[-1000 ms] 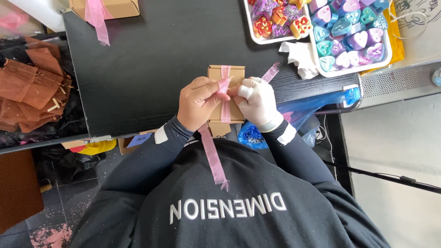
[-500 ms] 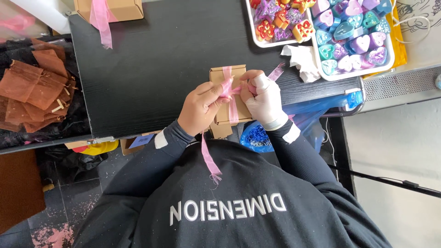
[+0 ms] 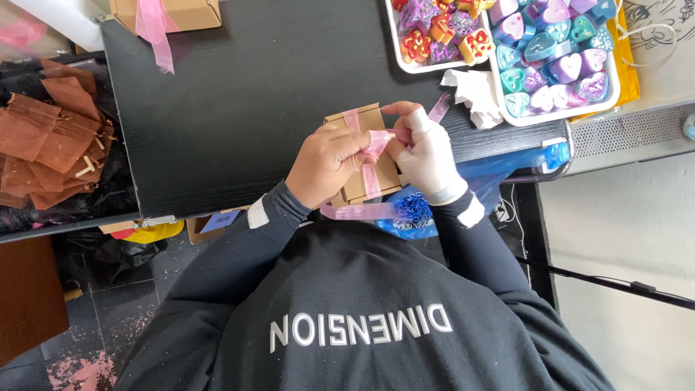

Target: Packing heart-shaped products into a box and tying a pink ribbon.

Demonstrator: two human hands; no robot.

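A small brown cardboard box [image 3: 360, 119] sits at the near edge of a black table [image 3: 239, 101]. A sheer pink ribbon [image 3: 376, 142] runs over its top and crosses between my hands. My left hand [image 3: 324, 164] rests on the box's left side and pinches the ribbon at the crossing. My right hand [image 3: 428, 155], in a pale glove, grips the ribbon on the box's right side. One ribbon end [image 3: 439, 108] sticks out past my right fingers. The other tail [image 3: 356, 211] lies flat below the box, against my chest.
Two white trays [image 3: 614, 87] of colourful heart-shaped pieces stand at the far right, with crumpled white paper [image 3: 475, 91] beside them. Another brown box with pink ribbon [image 3: 168, 13] is at the far left corner. Brown mesh pouches [image 3: 51, 137] are piled left of the table. A blue bag [image 3: 414, 211] hangs under my right wrist.
The long ribbon tail that hung down over my chest has been drawn up and now lies short and sideways under the box. My hands have closed in on the crossing.
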